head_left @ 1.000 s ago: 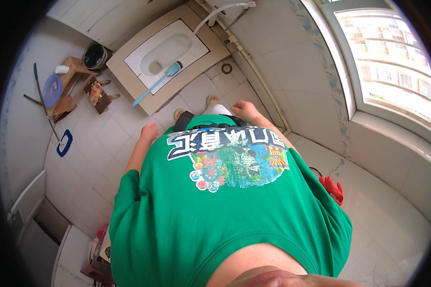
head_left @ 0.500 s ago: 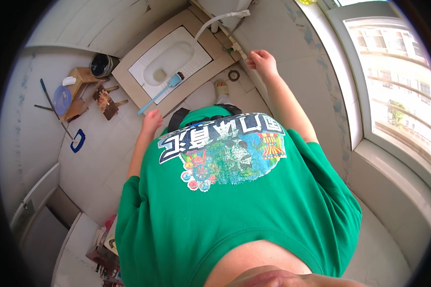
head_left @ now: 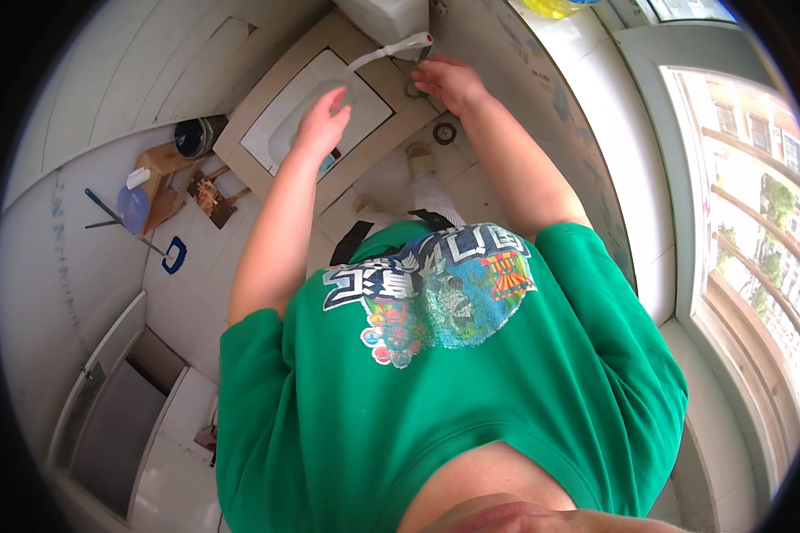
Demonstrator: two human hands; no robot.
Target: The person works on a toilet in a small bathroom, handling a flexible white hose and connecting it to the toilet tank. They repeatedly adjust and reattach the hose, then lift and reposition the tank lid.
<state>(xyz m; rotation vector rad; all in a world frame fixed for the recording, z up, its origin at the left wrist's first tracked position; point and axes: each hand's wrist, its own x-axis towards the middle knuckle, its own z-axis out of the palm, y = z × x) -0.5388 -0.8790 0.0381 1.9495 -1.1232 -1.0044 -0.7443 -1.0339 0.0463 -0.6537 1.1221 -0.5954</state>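
Note:
My left hand is raised over the squat toilet, fingers apart and empty, partly covering the blue-handled brush. My right hand reaches beside the wall, fingers loosely bent and apart, just below the head of the white hose and by a grey fitting; whether the fingertips touch the fitting cannot be told. A white tank sits at the top behind the hose.
At left are a dark bucket, a wooden stool, a blue basin and a mop. A drain lies below my right hand. The window and yellow item are at right.
Both hands have risen from beside my body toward the toilet and hose, the right one first and now farther up. The view has shifted, showing more of the window.

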